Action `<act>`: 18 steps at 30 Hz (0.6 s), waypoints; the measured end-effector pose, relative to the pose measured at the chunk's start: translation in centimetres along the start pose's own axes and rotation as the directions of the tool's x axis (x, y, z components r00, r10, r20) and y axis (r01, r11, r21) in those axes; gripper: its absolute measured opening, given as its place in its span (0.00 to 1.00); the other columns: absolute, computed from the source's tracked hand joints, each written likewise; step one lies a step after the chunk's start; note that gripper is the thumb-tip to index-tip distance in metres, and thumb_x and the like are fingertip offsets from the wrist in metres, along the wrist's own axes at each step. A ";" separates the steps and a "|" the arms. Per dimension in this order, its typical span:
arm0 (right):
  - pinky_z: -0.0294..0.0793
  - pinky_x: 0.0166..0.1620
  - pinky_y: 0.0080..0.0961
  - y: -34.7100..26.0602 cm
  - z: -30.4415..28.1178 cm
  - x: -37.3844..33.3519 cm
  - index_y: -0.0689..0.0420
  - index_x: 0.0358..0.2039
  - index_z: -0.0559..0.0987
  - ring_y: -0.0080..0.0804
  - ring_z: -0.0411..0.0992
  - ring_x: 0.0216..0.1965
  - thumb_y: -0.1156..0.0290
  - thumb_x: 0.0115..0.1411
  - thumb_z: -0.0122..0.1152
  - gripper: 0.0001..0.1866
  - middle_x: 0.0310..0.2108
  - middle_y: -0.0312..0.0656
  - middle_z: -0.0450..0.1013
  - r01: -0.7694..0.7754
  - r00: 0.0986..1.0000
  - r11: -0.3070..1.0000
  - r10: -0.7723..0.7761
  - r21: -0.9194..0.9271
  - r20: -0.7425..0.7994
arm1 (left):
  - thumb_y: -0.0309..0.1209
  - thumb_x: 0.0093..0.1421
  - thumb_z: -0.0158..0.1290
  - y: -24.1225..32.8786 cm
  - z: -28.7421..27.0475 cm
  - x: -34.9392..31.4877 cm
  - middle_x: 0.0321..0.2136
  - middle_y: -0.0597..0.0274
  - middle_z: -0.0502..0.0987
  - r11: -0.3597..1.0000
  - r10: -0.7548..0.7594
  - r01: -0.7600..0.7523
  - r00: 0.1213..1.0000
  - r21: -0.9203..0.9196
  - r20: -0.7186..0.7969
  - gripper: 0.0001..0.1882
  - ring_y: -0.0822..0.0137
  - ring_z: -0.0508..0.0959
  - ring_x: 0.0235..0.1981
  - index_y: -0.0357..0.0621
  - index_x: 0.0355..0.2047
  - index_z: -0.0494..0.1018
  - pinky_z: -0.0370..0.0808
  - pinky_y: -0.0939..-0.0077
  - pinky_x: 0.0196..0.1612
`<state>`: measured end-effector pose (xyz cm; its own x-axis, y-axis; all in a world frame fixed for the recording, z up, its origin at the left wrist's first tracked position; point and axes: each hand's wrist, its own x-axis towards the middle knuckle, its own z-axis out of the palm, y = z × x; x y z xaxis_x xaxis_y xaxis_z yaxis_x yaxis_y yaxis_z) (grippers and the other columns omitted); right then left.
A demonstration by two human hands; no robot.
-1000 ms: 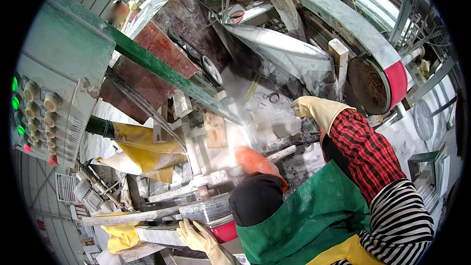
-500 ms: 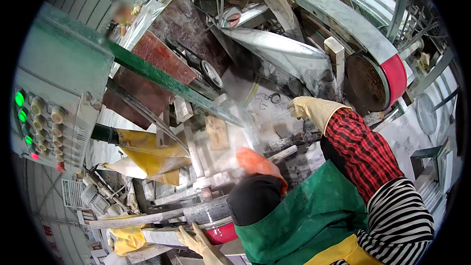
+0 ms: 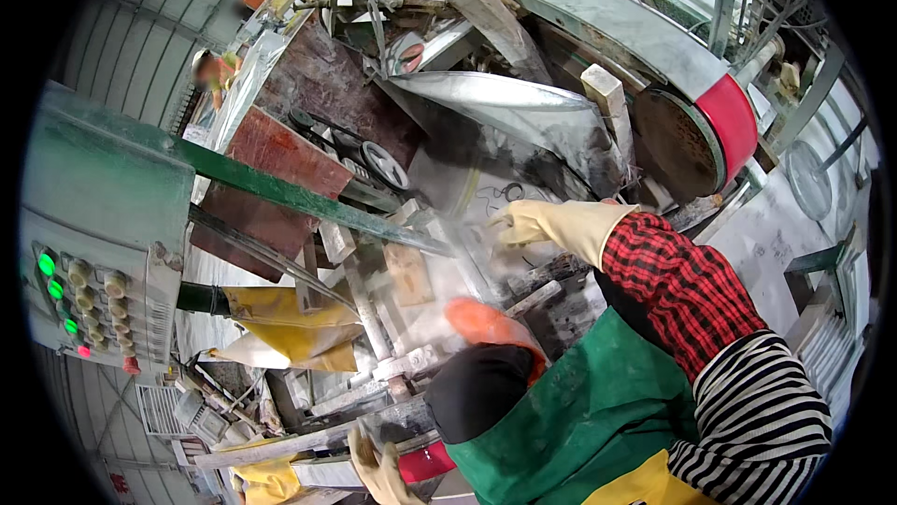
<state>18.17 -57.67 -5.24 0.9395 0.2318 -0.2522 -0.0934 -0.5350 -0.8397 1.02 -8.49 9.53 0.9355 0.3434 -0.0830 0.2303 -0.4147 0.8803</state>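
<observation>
My right hand (image 3: 561, 227) wears a cream rubber glove and reaches out over the dusty machine frame (image 3: 476, 271). Its fingers are loosely bent and partly apart, and nothing shows between them; pale dust blurs the tips. A small dark coil of cord (image 3: 513, 191) lies on the whitish floor just beyond them. My left hand (image 3: 377, 469), gloved alike, has its fingers apart beside the red end of a guard (image 3: 426, 461). I see nothing in it. A green apron (image 3: 570, 412) covers my front, with a rounded black thing (image 3: 475, 393) and an orange thing (image 3: 491, 326) at its edge.
Left stands a control box (image 3: 103, 225) with green lights and knobs, under a green beam (image 3: 271, 183). Yellow sheeting (image 3: 290, 323) hangs below. Farther off are a pulley wheel (image 3: 383, 165), a bent metal sheet (image 3: 505, 99) and a red-ended curved guard (image 3: 728, 122). A person (image 3: 217, 75) stands far back left.
My right hand has moved left over the frame. My left hand has lifted off the guard, its fingers now raised. The whole view has shifted a little with my head.
</observation>
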 end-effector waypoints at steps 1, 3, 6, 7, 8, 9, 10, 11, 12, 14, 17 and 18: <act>0.77 0.50 0.33 -2.2 0.5 -0.3 0.46 0.66 0.70 0.37 0.79 0.45 0.59 0.62 0.60 0.31 0.47 0.48 0.80 0.092 0.996 0.995 -0.091 0.034 -0.024 | 0.13 0.53 0.54 2.3 2.3 0.9 0.69 0.50 0.61 0.993 0.073 -0.064 0.993 -0.094 0.092 0.40 0.57 0.61 0.70 0.41 0.68 0.60 0.60 0.65 0.70; 0.73 0.57 0.32 -5.4 2.5 -0.5 0.51 0.67 0.68 0.33 0.76 0.50 0.59 0.66 0.58 0.31 0.53 0.44 0.77 0.183 0.983 0.971 -0.182 0.156 -0.023 | 0.10 0.51 0.52 7.4 7.5 3.1 0.71 0.50 0.59 0.950 0.279 -0.307 0.913 0.051 0.300 0.44 0.56 0.59 0.71 0.44 0.70 0.59 0.55 0.62 0.72; 0.69 0.62 0.31 -10.3 4.9 -2.4 0.59 0.70 0.62 0.34 0.71 0.58 0.55 0.68 0.58 0.35 0.61 0.49 0.70 0.167 0.947 0.507 -0.321 0.846 0.006 | 0.15 0.50 0.58 11.6 15.4 7.5 0.71 0.47 0.56 0.669 0.556 -0.726 0.633 0.161 0.539 0.43 0.53 0.57 0.72 0.42 0.68 0.61 0.52 0.61 0.73; 0.69 0.61 0.30 -11.9 5.3 -3.1 0.60 0.71 0.60 0.35 0.70 0.59 0.54 0.68 0.60 0.38 0.62 0.52 0.68 0.223 0.950 0.495 -0.302 0.840 -0.075 | 0.17 0.49 0.61 12.8 18.1 8.4 0.71 0.47 0.57 0.571 0.652 -0.821 0.461 0.010 0.601 0.43 0.51 0.56 0.72 0.42 0.67 0.62 0.54 0.60 0.73; 0.70 0.60 0.30 -11.9 6.0 -3.0 0.60 0.72 0.56 0.35 0.70 0.60 0.57 0.66 0.62 0.41 0.62 0.53 0.68 0.331 0.943 0.598 -0.239 0.730 -0.232 | 0.19 0.47 0.62 14.1 21.2 9.0 0.70 0.45 0.58 0.486 0.695 -0.868 0.312 -0.103 0.648 0.44 0.48 0.57 0.72 0.42 0.67 0.62 0.56 0.59 0.72; 0.71 0.59 0.29 -11.9 7.0 -2.5 0.60 0.74 0.52 0.35 0.69 0.60 0.59 0.64 0.65 0.45 0.63 0.54 0.67 0.380 0.912 0.705 -0.176 0.599 -0.371 | 0.20 0.46 0.64 14.1 23.8 9.4 0.69 0.44 0.59 0.379 0.696 -0.925 0.270 -0.022 0.665 0.45 0.46 0.59 0.71 0.42 0.66 0.63 0.58 0.58 0.71; 0.72 0.57 0.29 -12.2 7.4 -1.7 0.60 0.74 0.49 0.33 0.70 0.58 0.62 0.64 0.63 0.46 0.61 0.52 0.69 0.456 0.870 0.565 -0.120 0.688 -0.478 | 0.21 0.45 0.66 14.7 25.6 9.6 0.69 0.43 0.59 0.330 0.675 -0.942 0.188 -0.064 0.713 0.46 0.45 0.60 0.70 0.42 0.66 0.63 0.60 0.57 0.70; 0.73 0.54 0.29 -11.0 6.8 -1.7 0.60 0.74 0.49 0.32 0.72 0.54 0.65 0.64 0.63 0.45 0.58 0.51 0.71 0.358 0.901 0.587 -0.012 0.726 -0.435 | 0.21 0.45 0.66 15.4 26.7 9.2 0.69 0.43 0.59 0.367 0.659 -0.926 0.192 -0.089 0.728 0.46 0.45 0.60 0.70 0.41 0.66 0.63 0.61 0.57 0.70; 0.74 0.49 0.30 -9.1 6.0 -0.6 0.58 0.74 0.51 0.31 0.73 0.47 0.70 0.63 0.62 0.43 0.53 0.49 0.74 0.305 0.912 0.537 0.074 0.787 -0.403 | 0.22 0.45 0.67 16.2 28.1 8.7 0.69 0.42 0.59 0.403 0.640 -0.907 0.182 -0.124 0.746 0.46 0.46 0.60 0.70 0.41 0.66 0.63 0.61 0.57 0.70; 0.77 0.45 0.27 -9.8 4.0 -0.9 0.54 0.65 0.69 0.29 0.75 0.46 0.81 0.61 0.55 0.30 0.48 0.42 0.76 0.224 0.883 0.446 0.282 0.866 -0.374 | 0.25 0.46 0.69 14.9 28.3 9.7 0.70 0.43 0.58 0.449 0.629 -0.874 0.163 -0.184 0.760 0.47 0.48 0.59 0.71 0.42 0.67 0.62 0.61 0.58 0.70; 0.77 0.44 0.26 -6.6 2.3 0.3 0.55 0.62 0.71 0.30 0.76 0.45 0.82 0.59 0.54 0.28 0.46 0.42 0.77 0.385 0.792 0.288 0.385 0.877 -0.474 | 0.25 0.53 0.66 13.7 26.1 10.9 0.70 0.48 0.59 0.569 0.565 -0.817 0.300 -0.099 0.768 0.40 0.54 0.61 0.70 0.42 0.66 0.64 0.61 0.63 0.70; 0.77 0.44 0.27 -6.1 2.1 0.8 0.55 0.62 0.71 0.30 0.76 0.44 0.82 0.59 0.54 0.28 0.45 0.43 0.77 0.477 0.733 0.271 0.403 0.836 -0.549 | 0.26 0.56 0.65 11.9 24.4 12.1 0.70 0.49 0.60 0.606 0.551 -0.794 0.381 -0.042 0.743 0.37 0.56 0.62 0.70 0.42 0.66 0.65 0.61 0.65 0.69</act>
<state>18.80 -52.47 -1.33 0.8315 -0.4914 -0.2590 0.1475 0.6449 -0.7499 21.60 -29.84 7.58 0.6823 -0.7233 0.1064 -0.6146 -0.4886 0.6193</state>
